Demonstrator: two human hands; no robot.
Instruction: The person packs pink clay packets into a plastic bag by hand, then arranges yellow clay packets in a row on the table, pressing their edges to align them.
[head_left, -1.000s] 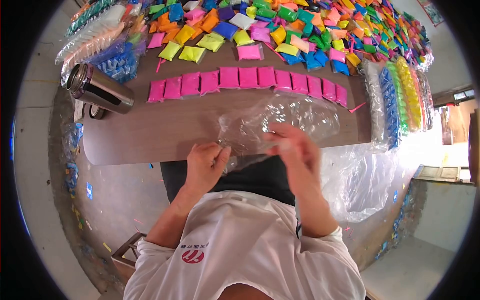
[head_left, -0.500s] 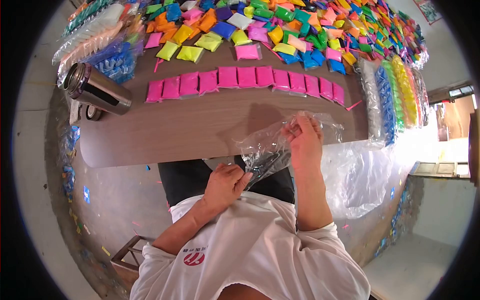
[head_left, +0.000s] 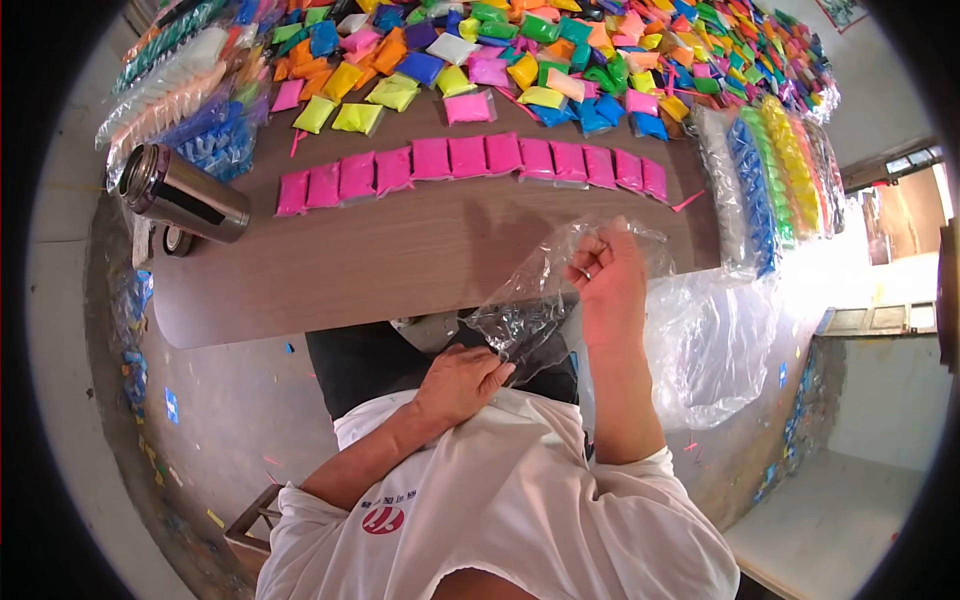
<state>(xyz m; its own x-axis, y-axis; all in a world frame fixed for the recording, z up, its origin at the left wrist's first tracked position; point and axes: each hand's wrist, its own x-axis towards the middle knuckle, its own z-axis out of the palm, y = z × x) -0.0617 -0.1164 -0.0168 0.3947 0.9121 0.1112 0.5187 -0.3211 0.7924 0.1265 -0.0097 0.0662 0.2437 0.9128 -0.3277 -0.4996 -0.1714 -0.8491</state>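
A clear plastic bag (head_left: 530,300) stretches between my two hands over the table's front edge. My left hand (head_left: 465,383) is closed on its lower end, close to my waist. Higher up and to the right, my right hand (head_left: 612,275) pinches the bag's other end, fingers curled. Nothing shows inside the bag. Beyond the hands, a slightly curved row of pink packets (head_left: 468,157) lies side by side on the brown table (head_left: 380,250).
A steel thermos (head_left: 190,190) lies tilted at the table's left, with its lid (head_left: 177,241) beside it. Loose colourful packets (head_left: 540,70) heap at the back. Bagged strips of packets (head_left: 750,190) stand at the right edge. Clear plastic sheeting (head_left: 710,350) hangs below them.
The view has shifted slightly, so the table and packets sit a little further left. Both hands keep hold of the bag; my right hand's fingers have turned slightly.
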